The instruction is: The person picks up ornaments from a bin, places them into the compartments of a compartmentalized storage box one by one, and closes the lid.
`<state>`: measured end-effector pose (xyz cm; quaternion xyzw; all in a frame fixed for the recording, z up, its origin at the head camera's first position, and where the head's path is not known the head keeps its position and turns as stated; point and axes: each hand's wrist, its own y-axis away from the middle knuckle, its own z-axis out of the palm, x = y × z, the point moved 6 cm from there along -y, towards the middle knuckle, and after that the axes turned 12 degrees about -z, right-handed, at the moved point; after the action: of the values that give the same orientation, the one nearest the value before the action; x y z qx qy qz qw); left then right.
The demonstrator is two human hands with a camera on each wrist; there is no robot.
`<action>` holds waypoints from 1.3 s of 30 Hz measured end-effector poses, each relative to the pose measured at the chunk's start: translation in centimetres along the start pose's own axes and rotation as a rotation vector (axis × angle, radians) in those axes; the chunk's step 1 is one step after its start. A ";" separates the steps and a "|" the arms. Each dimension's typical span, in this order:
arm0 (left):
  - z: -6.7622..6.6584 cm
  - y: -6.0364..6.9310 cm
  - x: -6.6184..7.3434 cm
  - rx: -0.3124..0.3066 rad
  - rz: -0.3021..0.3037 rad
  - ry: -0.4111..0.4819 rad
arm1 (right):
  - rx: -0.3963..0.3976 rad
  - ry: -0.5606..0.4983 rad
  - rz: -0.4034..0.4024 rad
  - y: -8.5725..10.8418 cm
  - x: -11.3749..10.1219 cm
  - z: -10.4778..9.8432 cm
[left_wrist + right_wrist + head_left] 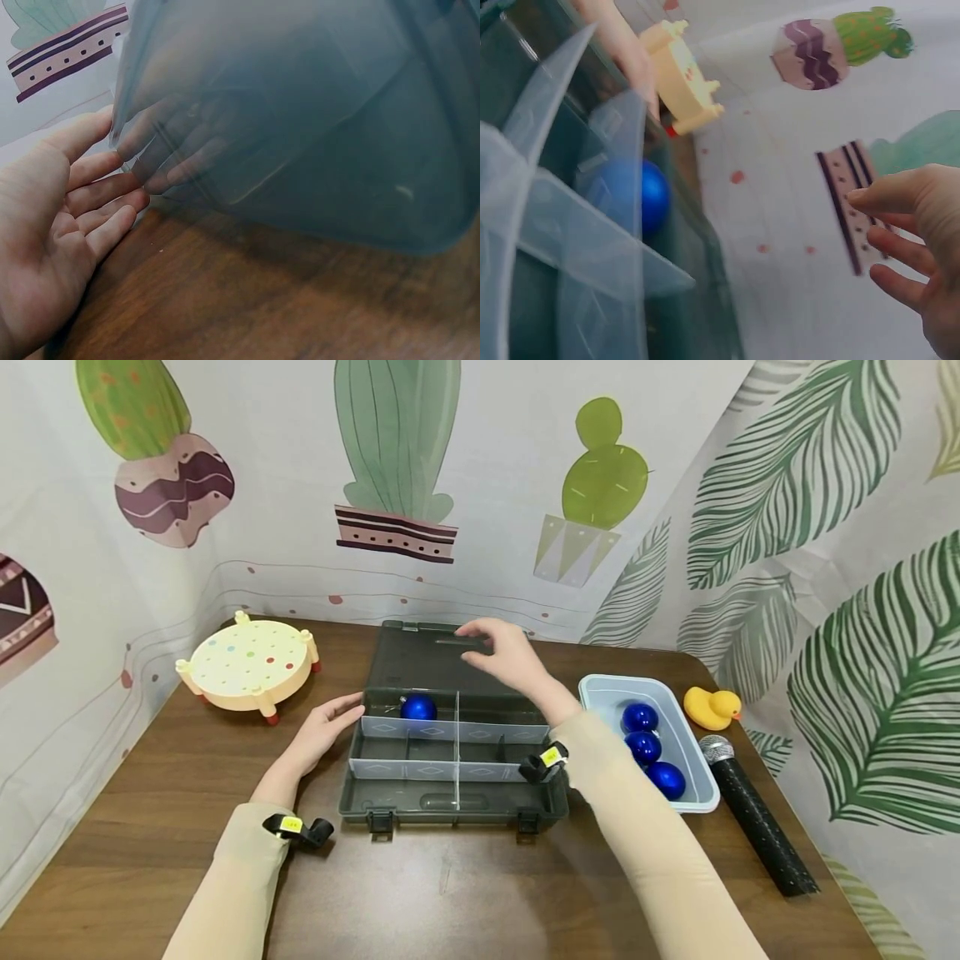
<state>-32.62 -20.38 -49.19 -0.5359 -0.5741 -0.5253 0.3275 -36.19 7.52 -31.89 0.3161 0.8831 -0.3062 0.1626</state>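
Observation:
A dark see-through divider box (450, 817) stands with its lid (420, 660) raised at the back. One blue ball ornament (418, 707) lies in its back left compartment, and it shows behind a clear divider in the right wrist view. My left hand (322, 733) touches the box's left side with its fingertips; in the left wrist view the fingers (105, 199) are fairly straight against the wall. Above the lid hovers my right hand (506, 652), thumb and fingers spread apart, with nothing between them in the right wrist view.
Right of the box is a pale blue tray (708, 793) holding three blue ball ornaments (643, 747). A yellow rubber duck (708, 707) and a black microphone (757, 818) lie beyond it. At the back left stands a small cream round stool (251, 664). A patterned cloth hangs behind the table.

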 end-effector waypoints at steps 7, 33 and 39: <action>0.0 0.0 0.1 -0.001 0.005 0.000 | 0.111 0.109 0.058 3.2 1.4 -5.5; 0.0 -0.4 -0.4 0.012 -0.002 -0.016 | -0.088 0.263 0.527 16.9 11.5 -12.9; 0.1 0.3 0.5 -0.006 -0.022 0.002 | -0.248 0.259 0.572 18.0 12.4 -12.2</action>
<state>-32.40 -20.15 -48.64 -0.5300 -0.5779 -0.5313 0.3206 -34.75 32.11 -36.52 0.5654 0.8024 -0.0957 0.1654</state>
